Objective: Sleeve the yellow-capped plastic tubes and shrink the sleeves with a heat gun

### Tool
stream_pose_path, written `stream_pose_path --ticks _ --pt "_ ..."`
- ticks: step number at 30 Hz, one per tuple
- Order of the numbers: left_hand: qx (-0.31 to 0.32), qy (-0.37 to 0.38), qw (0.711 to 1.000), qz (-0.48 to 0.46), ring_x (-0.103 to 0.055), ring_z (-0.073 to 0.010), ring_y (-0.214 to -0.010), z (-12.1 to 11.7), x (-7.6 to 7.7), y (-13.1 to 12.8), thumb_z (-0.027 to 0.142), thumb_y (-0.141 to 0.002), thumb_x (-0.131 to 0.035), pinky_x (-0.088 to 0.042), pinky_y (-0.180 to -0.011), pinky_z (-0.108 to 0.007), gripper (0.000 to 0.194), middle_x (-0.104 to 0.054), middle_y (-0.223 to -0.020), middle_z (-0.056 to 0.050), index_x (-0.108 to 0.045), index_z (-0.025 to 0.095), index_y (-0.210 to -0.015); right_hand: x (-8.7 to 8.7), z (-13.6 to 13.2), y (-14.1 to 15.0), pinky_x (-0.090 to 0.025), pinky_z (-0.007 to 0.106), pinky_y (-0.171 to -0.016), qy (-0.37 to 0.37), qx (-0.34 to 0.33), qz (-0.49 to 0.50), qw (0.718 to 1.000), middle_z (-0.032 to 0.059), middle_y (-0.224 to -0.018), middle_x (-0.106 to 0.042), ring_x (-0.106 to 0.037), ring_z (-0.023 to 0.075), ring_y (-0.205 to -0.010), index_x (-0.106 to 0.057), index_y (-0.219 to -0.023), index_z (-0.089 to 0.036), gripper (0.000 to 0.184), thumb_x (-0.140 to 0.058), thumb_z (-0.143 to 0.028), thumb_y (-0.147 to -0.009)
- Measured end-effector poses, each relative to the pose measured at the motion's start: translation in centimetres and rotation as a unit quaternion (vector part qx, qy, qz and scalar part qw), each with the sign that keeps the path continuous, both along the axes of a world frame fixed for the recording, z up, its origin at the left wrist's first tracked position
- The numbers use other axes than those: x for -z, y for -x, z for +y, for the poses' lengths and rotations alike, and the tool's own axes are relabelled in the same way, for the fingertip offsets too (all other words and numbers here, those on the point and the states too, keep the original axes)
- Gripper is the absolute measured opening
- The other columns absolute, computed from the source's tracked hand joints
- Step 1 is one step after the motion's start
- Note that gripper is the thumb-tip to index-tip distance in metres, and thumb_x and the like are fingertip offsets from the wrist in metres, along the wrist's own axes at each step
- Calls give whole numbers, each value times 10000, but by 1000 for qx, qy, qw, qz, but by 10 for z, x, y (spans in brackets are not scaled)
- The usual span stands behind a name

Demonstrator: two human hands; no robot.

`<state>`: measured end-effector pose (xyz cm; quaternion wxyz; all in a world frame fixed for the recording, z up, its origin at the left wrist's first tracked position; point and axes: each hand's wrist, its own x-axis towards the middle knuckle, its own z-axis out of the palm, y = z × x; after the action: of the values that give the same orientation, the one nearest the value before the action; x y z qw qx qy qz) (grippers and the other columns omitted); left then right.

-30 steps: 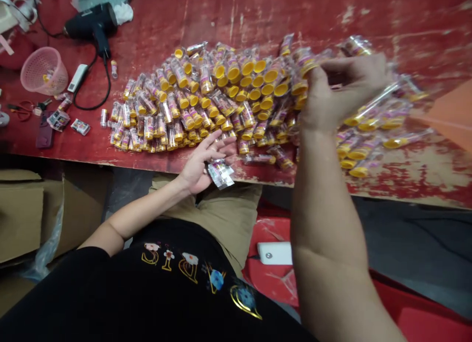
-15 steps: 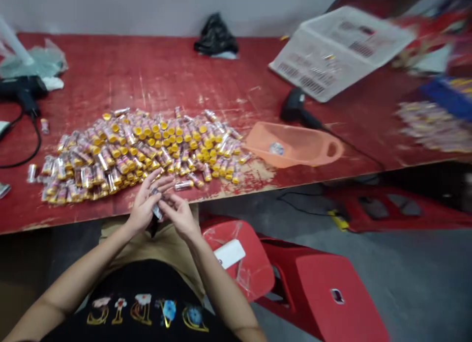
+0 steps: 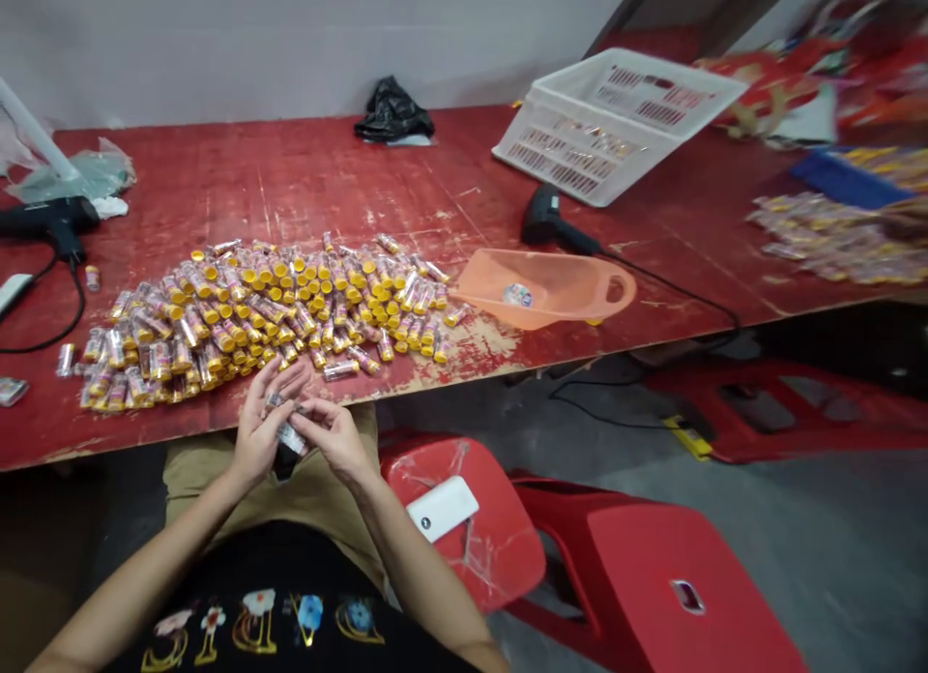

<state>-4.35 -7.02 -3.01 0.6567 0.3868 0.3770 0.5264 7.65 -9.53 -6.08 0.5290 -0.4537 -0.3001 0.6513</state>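
Observation:
My left hand (image 3: 259, 429) is at the table's front edge, thumb closed over a small whitish, shiny printed piece (image 3: 291, 439) and its other fingers stretched out. Against it, my right hand (image 3: 330, 433) pinches the same piece between thumb and fingertips. Whether the piece is a label or a plastic sleeve is too small to tell. Just beyond my hands lies a wide heap of small clear tubes (image 3: 239, 310) with yellow caps and pinkish contents. A few tubes lie loose at its edges.
Right of the heap lies an orange scoop (image 3: 569, 306) with a small round item inside. Behind it are a black heat gun (image 3: 558, 223) with a cord and a white basket (image 3: 558, 160). Another heat gun (image 3: 54, 223) lies left. Red stools (image 3: 500, 547) stand right, one carrying a white phone-like object (image 3: 444, 509).
My view has turned slightly, so the table things appear shifted left. My hands stay together at the table edge, and more of the whitish piece shows between them.

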Motion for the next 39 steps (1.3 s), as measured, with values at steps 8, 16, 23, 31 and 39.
stream_pose_path --ticks 8,16,23,31,39 --pt "-212 113 966 -93 -712 -162 -910 -39 17 -3 361 -614 -975 -534 -833 -267 594 -778 -1077 -92 -728 131 -1104 28 4 2 -456 164 -510 -30 -56 -10 998 3 -825 -694 -570 78 -629 -685 -887 -166 462 -898 -527 -691" --pt "-415 107 900 -80 -593 -85 -635 -89 20 38 533 -496 -1007 -502 -653 -244 631 -705 -758 9 -725 109 -870 15 -4 73 -530 241 -603 -128 -217 -49 967 29 -774 -703 -607 121 -660 -710 -845 -167 420 -864 -543 -736" --pt "-470 119 871 -83 -651 -109 -664 -94 39 126 551 -428 -1018 -558 -669 -266 692 -734 -781 -12 -731 113 -879 28 -2 129 -610 316 -607 -100 -302 -82 945 97 -1054 -750 -697 182 -772 -748 -1110 -182 578 -834 -614 -737" --pt "-578 119 804 -74 -690 -144 -676 -50 81 288 392 -631 -970 -592 -751 -347 465 -735 -790 -25 -692 127 -895 48 19 161 -631 332 -664 -107 -315 -177 926 116 -1064 -741 -709 201 -848 -713 -1172 -181 560 -796 -587 -795" --pt "-623 110 774 10 -724 -197 -831 15 93 373 347 -686 -888 -589 -912 -409 343 -745 -850 -33 -701 147 -892 34 83 299 -589 450 -1005 -353 -378 -290 805 184 -1254 -673 -672 258 -1139 -614 -1340 -143 392 -529 -303 -993"
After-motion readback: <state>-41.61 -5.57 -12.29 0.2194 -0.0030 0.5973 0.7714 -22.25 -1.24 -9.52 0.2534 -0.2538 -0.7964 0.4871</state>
